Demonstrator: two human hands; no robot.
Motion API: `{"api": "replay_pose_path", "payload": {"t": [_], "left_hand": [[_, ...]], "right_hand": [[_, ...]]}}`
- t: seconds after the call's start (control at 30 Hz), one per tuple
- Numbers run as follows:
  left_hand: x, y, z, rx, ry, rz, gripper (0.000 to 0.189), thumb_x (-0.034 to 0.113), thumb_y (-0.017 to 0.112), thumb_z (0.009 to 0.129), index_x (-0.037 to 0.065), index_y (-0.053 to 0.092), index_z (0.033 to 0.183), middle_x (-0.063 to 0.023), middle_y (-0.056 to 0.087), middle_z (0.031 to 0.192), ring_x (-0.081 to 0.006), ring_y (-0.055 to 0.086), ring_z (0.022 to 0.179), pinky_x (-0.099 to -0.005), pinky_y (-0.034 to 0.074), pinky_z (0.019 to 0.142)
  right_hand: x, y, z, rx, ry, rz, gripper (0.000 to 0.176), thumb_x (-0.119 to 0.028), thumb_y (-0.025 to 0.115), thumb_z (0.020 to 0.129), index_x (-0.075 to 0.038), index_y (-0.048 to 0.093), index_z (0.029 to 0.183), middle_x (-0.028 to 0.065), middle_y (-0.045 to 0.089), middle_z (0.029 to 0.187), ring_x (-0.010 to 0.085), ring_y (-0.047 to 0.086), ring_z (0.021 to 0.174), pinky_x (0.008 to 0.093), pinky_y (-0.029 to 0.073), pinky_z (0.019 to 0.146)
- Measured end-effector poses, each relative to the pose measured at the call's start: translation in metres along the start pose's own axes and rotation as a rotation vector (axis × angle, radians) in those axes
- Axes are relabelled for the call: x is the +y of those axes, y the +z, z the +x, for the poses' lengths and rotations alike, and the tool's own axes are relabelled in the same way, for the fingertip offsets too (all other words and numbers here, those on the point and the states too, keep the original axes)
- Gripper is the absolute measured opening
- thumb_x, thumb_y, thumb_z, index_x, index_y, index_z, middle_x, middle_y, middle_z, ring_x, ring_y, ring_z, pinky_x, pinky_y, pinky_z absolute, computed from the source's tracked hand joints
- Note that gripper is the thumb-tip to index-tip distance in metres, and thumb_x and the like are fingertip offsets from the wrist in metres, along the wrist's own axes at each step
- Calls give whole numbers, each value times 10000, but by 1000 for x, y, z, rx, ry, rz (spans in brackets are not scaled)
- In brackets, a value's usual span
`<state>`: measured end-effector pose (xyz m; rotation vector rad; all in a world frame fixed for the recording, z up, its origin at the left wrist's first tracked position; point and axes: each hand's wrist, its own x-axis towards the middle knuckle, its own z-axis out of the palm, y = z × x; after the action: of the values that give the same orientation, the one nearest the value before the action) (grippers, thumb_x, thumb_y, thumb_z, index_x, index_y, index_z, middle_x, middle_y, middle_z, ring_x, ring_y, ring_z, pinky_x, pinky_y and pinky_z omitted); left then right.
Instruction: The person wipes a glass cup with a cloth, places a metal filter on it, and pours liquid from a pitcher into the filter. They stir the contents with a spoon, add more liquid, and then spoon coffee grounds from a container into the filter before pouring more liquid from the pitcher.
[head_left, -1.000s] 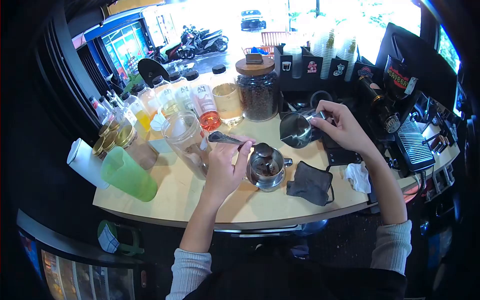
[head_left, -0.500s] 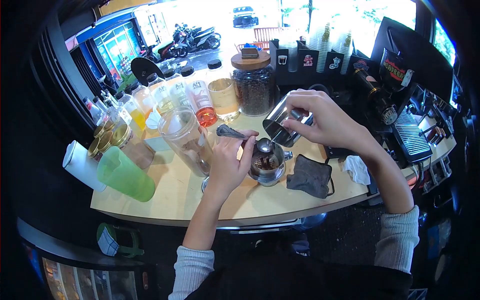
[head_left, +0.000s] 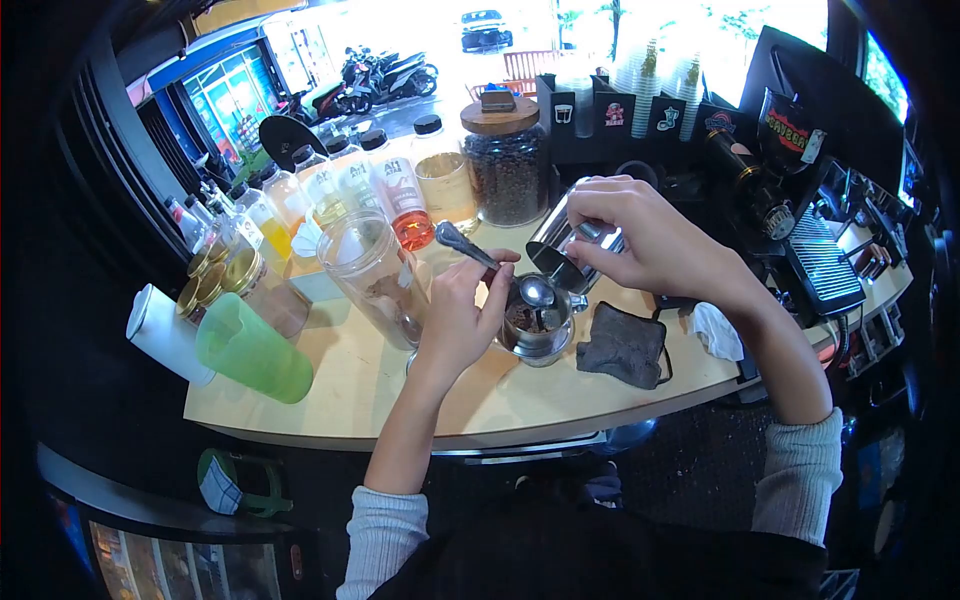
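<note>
My left hand grips a metal spoon whose bowl hangs over a small steel cup with dark brown contents, standing on the counter. My right hand holds a steel pitcher by its handle, tilted with its spout down over the spoon and cup. A clear open jar stands just left of my left hand.
A dark folded cloth and a white crumpled tissue lie right of the cup. Behind stand a coffee bean jar, several syrup bottles and stacked cups. A green pitcher lies at the counter's left. A coffee machine stands on the right.
My right hand has brought the steel pitcher from the right and tipped it over the cup. My left hand has kept the spoon above the cup, turning it slightly.
</note>
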<state>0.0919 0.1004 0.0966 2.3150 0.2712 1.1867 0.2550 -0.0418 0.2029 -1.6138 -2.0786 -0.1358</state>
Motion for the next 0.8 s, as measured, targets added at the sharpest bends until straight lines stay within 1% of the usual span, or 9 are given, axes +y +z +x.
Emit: {"api": "replay_pose_path", "payload": {"t": [0.2, 0.27, 0.4, 0.47, 0.53, 0.57, 0.7, 0.77, 0.8], "left_hand": [[2, -1, 17, -145, -127, -88, 197, 101, 555, 899, 11, 656, 1041, -101, 640, 708, -147, 617, 663, -296, 472, 629], [-1, 0, 20, -197, -144, -92, 206, 98, 549, 899, 11, 651, 1055, -92, 628, 692, -132, 598, 651, -292, 465, 623], [-13, 4, 20, -273, -205, -173, 223, 111, 551, 902, 19, 642, 1084, -44, 592, 689, -92, 541, 656, -266, 442, 621], [-16, 4, 19, -297, -231, -191, 229, 124, 556, 904, 23, 639, 1092, -31, 586, 698, -83, 529, 665, -256, 435, 624], [-18, 3, 17, -301, -262, -219, 239, 155, 559, 911, 30, 641, 1097, -10, 573, 712, -70, 512, 674, -242, 421, 624], [-18, 3, 17, -301, -261, -217, 239, 155, 559, 911, 30, 641, 1097, -10, 573, 712, -70, 512, 674, -242, 421, 624], [-15, 2, 14, -277, -227, -241, 241, 172, 553, 917, 37, 644, 1095, -20, 581, 721, -71, 513, 672, -247, 418, 619], [-7, 1, 14, -270, -233, -252, 239, 174, 552, 918, 39, 647, 1091, -27, 584, 724, -73, 515, 670, -252, 421, 618], [-2, 0, 14, -284, -168, -224, 235, 168, 557, 914, 38, 650, 1087, -35, 588, 726, -77, 516, 666, -256, 424, 618]], "right_hand": [[4, 0, -5, 55, -4, 1, 205, -101, 653, 810, 36, 501, 808, 132, 543, 730, 243, 596, 689, 341, 482, 606], [3, -1, -8, 72, 85, 12, 218, -96, 658, 809, 41, 488, 800, 118, 527, 689, 209, 584, 643, 324, 465, 583], [5, 2, -16, 125, 148, 92, 220, -115, 659, 824, 29, 495, 802, 87, 531, 666, 146, 562, 631, 315, 441, 561], [7, 3, -21, 163, 259, 238, 209, -134, 655, 847, 12, 511, 813, 57, 548, 669, 88, 531, 625, 288, 411, 540], [11, 4, -25, 164, 298, 250, 203, -138, 654, 853, 5, 515, 817, 42, 548, 668, 72, 529, 624, 267, 397, 533], [13, 5, -27, 163, 339, 263, 197, -142, 653, 860, -3, 519, 820, 28, 549, 668, 57, 527, 624, 246, 384, 526], [17, 7, -32, 195, 301, 154, 204, -143, 651, 865, -6, 508, 816, 18, 542, 653, 51, 524, 603, 220, 363, 517], [14, 6, -33, 221, 334, 261, 202, -143, 649, 866, -12, 503, 816, 9, 534, 636, 46, 522, 604, 221, 360, 519], [13, 6, -33, 223, 334, 261, 202, -143, 649, 866, -12, 503, 816, 9, 534, 636, 46, 522, 604, 221, 360, 519]]}}
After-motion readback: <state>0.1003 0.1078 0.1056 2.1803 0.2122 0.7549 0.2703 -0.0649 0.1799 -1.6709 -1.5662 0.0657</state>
